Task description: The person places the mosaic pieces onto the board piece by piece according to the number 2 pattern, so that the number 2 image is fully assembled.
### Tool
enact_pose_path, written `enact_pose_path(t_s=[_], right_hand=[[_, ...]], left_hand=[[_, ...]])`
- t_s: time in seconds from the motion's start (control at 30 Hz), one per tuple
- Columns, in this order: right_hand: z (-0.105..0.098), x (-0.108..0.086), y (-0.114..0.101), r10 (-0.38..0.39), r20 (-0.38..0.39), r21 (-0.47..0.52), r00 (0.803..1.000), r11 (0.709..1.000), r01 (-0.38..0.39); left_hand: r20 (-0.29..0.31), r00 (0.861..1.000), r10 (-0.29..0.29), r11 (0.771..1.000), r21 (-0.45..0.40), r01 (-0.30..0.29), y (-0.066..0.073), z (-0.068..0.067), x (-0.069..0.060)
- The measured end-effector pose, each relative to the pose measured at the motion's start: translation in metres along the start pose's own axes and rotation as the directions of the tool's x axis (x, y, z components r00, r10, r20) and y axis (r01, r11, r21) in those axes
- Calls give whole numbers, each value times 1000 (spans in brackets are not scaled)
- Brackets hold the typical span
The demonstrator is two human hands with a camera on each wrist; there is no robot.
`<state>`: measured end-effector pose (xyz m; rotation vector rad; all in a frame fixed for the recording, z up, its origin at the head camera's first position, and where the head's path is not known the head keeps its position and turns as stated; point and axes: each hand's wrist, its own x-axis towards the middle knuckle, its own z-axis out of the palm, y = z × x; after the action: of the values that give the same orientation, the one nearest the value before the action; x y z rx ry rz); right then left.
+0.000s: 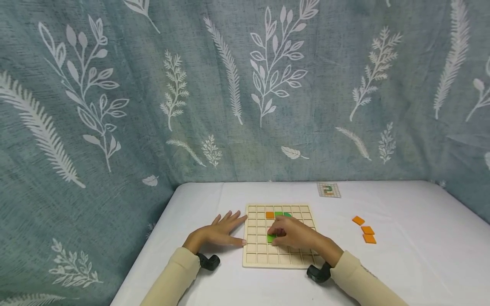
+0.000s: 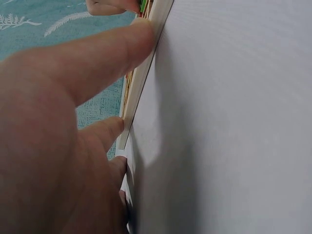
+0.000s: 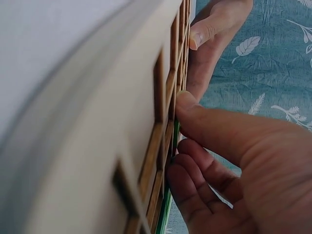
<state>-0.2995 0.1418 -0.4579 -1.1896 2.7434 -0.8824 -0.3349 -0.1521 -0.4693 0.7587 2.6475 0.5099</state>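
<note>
A wooden grid board (image 1: 283, 264) lies on the white table, split into square cells by raised ribs. My right hand (image 1: 292, 231) is over its middle, thumb and fingers pinching a light green square tile (image 1: 271, 238) at one cell. In the right wrist view the fingertips (image 3: 187, 100) meet the grid, and a green edge (image 3: 176, 129) shows between them. Along an upper row sit an orange tile (image 1: 269, 215), another light green tile (image 1: 278, 213) and a dark green tile (image 1: 287, 214), partly hidden by the right hand. My left hand (image 1: 220, 233) lies spread, its thumb and forefinger touching the board's left edge.
To the right of the board lie three loose orange tiles (image 1: 367, 230). Behind it is a small card (image 1: 328, 190) printed with a coloured grid pattern. A teal curtain (image 1: 229, 106) with white leaves hangs behind the table (image 1: 413, 263).
</note>
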Motion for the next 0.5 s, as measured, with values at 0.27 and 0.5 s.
enact_pose_path(t_s=[0.27, 0.5], right_hand=[[-2, 1, 1, 11, 8, -19, 1000, 1000, -11], [-12, -3, 3, 29, 7, 67, 1000, 997, -30]], left_hand=[[-7, 1000, 10, 1000, -1, -10, 2, -2, 0], [-13, 1000, 13, 1000, -5, -13, 0, 1, 1]])
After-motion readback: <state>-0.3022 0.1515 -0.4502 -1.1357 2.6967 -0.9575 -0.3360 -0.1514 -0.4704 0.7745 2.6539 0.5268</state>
